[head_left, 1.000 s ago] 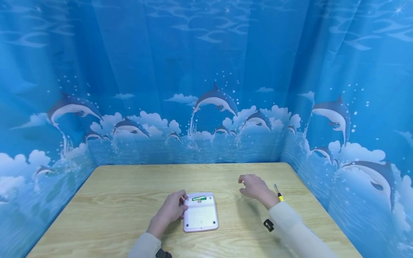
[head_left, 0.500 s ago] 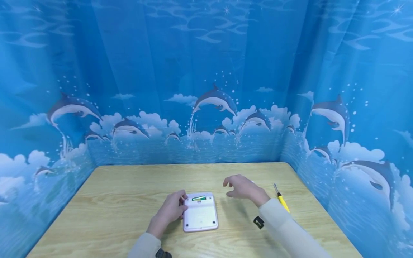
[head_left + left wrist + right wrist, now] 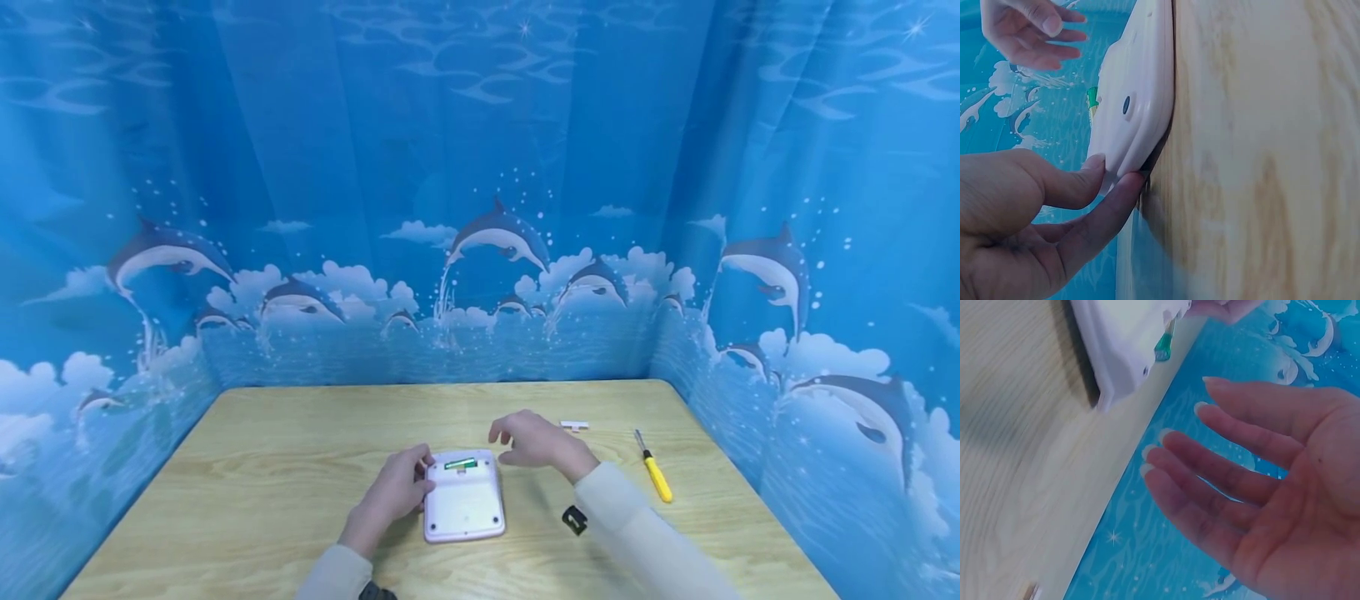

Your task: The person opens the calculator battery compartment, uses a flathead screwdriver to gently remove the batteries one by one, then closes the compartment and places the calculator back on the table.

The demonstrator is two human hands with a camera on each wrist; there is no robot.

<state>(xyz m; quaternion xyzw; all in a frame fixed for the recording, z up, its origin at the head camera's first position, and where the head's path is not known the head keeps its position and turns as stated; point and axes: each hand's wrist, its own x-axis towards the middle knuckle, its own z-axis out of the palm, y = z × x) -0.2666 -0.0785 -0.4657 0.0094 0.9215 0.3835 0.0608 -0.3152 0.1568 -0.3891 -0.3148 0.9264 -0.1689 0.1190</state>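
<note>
A flat white calculator (image 3: 465,504) lies back side up on the table, with small dark feet near its corners. In its uncovered slot at the far end sits a green battery (image 3: 461,463). My left hand (image 3: 393,489) pinches the calculator's left edge; in the left wrist view the thumb (image 3: 1075,184) is on its back and a finger is at its lower rim. Just right of the calculator's far corner, my right hand (image 3: 538,442) hovers with fingers relaxed and apart. Nothing is between them in the right wrist view, where the calculator (image 3: 1119,347) appears above.
Behind my right hand lies a small white battery cover (image 3: 574,425). Farther right is a screwdriver (image 3: 655,473) with a yellow handle, its shaft pointing away. The wooden table (image 3: 300,442) meets a blue dolphin-print curtain (image 3: 465,167) at the back and sides.
My right hand has moved left toward the calculator, letting the white cover and the whole screwdriver come into sight. The left hand keeps its hold on the calculator.
</note>
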